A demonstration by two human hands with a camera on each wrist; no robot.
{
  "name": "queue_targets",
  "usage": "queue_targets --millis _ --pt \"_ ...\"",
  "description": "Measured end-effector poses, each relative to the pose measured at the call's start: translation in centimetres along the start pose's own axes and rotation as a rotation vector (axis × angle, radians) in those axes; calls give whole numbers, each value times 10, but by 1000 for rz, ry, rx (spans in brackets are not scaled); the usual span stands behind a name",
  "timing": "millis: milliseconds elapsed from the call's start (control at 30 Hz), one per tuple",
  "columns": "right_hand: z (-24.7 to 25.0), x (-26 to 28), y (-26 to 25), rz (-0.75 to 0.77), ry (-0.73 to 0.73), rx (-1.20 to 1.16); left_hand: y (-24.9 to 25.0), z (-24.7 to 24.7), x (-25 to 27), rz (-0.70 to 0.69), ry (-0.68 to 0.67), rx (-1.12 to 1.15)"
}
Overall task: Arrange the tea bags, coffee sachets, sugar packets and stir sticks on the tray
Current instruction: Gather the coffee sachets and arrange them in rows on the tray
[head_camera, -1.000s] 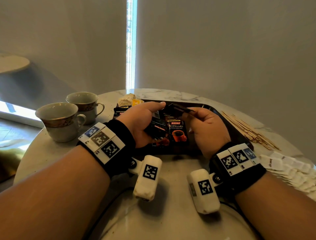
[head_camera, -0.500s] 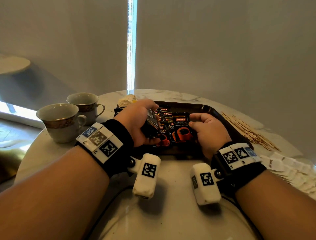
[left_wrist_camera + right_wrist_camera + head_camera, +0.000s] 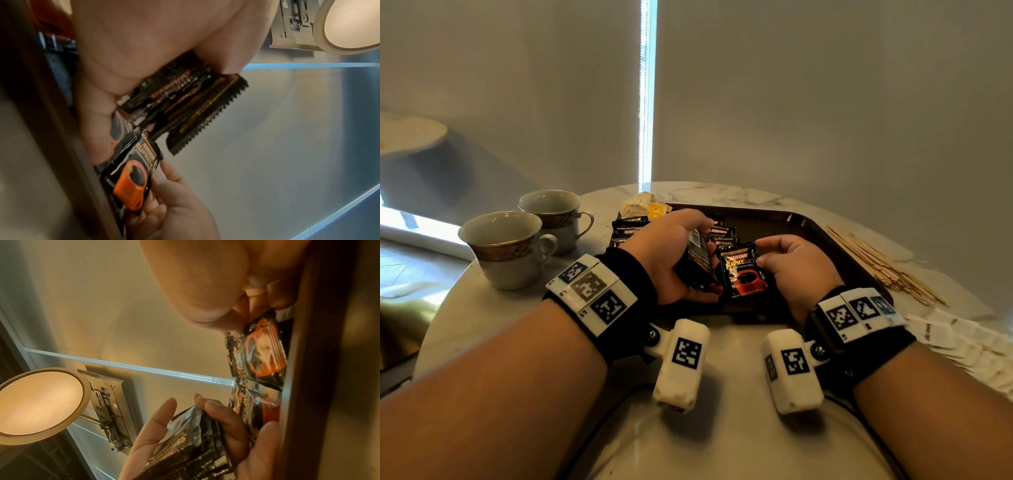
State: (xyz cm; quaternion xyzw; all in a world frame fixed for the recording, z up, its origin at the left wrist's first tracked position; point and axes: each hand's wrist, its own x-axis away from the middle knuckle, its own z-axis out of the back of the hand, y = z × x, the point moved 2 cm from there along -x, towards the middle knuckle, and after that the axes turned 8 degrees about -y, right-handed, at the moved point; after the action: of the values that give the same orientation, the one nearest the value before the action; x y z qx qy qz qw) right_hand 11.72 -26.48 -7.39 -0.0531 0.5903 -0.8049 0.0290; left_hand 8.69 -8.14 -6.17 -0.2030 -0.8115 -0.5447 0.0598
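Observation:
A dark brown tray lies on the round marble table. My left hand grips a stack of black coffee sachets over the tray's near left part; the stack's serrated edges show in the left wrist view. My right hand pinches one black sachet with an orange cup by its right edge, low over the tray. More sachets lie in a row on the tray behind it. Tea bags sit at the tray's far left corner. Stir sticks and white sugar packets lie on the table to the right.
Two gold-rimmed teacups stand on the table left of the tray. A grey wall and a bright window slit rise behind the table. A black cable runs over the near edge.
My right hand has brought the single sachet down from its raised position and now holds it flat, low over the tray's near edge. My left hand shifted slightly forward with its stack.

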Motion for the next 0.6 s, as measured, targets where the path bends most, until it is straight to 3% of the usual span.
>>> queue_targets --millis 600 --pt "1 -5 -2 -67 -40 159 -9 -16 0 20 -10 -1"
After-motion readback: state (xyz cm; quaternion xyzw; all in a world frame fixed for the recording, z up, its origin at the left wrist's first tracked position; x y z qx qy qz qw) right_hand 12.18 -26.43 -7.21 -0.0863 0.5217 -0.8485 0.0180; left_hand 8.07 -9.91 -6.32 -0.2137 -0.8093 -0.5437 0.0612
